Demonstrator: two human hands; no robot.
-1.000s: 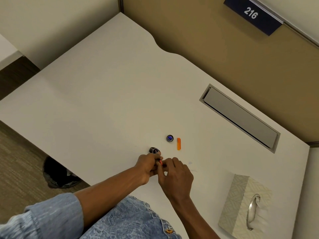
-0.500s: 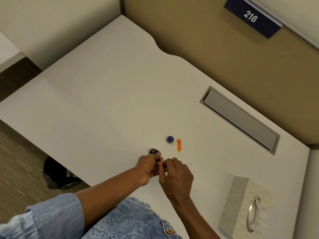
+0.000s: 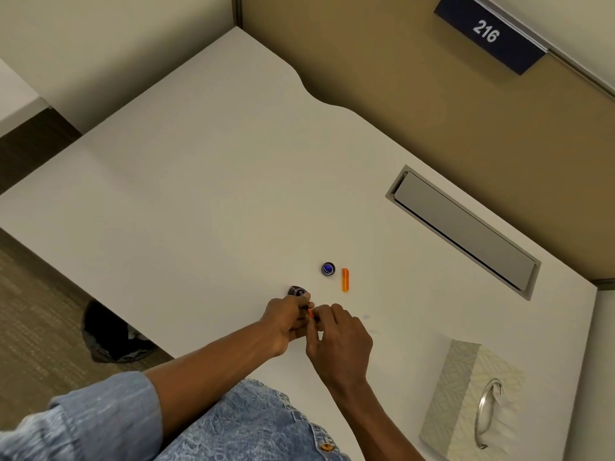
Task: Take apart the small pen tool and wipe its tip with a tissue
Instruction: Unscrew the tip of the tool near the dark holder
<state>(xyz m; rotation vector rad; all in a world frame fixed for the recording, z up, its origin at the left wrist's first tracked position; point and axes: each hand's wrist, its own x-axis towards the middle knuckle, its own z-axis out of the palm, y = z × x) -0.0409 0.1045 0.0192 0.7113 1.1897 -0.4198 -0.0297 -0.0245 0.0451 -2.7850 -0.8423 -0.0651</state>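
Head view: near the desk's [image 3: 199,201] front edge, the left hand [image 3: 285,320] curls round the small pen tool [image 3: 298,291], whose dark end pokes out past the knuckles. The right hand [image 3: 340,341] pinches the pen's orange tip [image 3: 310,313] between fingertips. The pen looks light, rigid and slick, and its parts seem easy to drop, so it is best gripped at the barrel and pulled straight. A blue-topped cap [image 3: 328,268] and an orange sleeve [image 3: 345,279] lie apart just beyond the hands. The tissue box [image 3: 466,394] waits at the front right corner. Since a second ago, nothing has visibly shifted: both hands hold the same grips.
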